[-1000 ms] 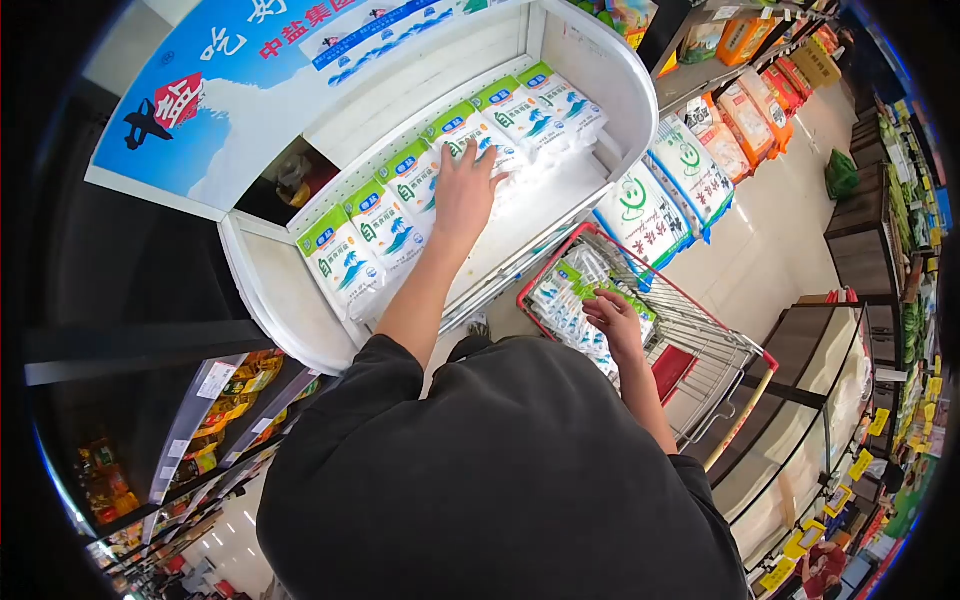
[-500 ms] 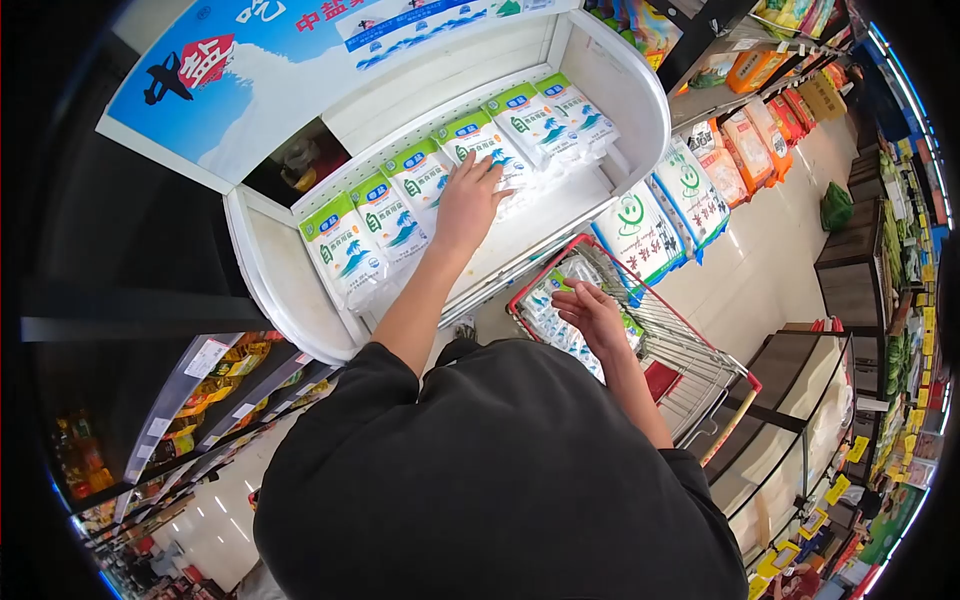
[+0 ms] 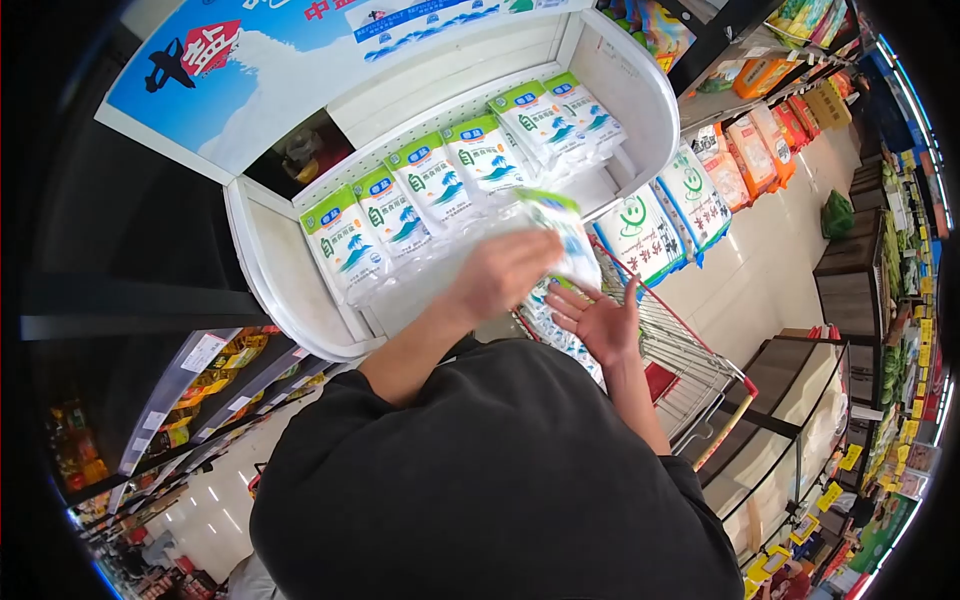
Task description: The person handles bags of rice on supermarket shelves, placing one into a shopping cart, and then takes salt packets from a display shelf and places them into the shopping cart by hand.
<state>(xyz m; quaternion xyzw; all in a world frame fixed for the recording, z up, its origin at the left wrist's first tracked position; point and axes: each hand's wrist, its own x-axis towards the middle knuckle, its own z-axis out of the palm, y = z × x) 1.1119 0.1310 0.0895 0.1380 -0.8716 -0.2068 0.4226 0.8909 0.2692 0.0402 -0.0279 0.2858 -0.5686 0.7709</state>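
Observation:
My left hand [image 3: 505, 270], blurred by motion, grips a green-and-white packet [image 3: 567, 235] above the front edge of the white display bin [image 3: 650, 110]. Just below and to the right, my right hand [image 3: 603, 322] is palm up with its fingers spread, close under the packet and holding nothing. A row of similar green-and-white packets [image 3: 430, 182] leans against the back of the bin. More packets [image 3: 550, 325] lie in the shopping cart [image 3: 690, 350], partly covered by my hands.
Large white-and-blue bags [image 3: 640, 232] lie on the floor beside the cart, with orange bags [image 3: 750, 150] farther back. A slanted shelf [image 3: 180, 395] stands at the lower left. Dark wooden display stands [image 3: 850, 270] line the right side.
My left hand has left the row in the bin and moved right and down toward my right hand, now with a packet in it. My right hand has turned palm up and spread its fingers.

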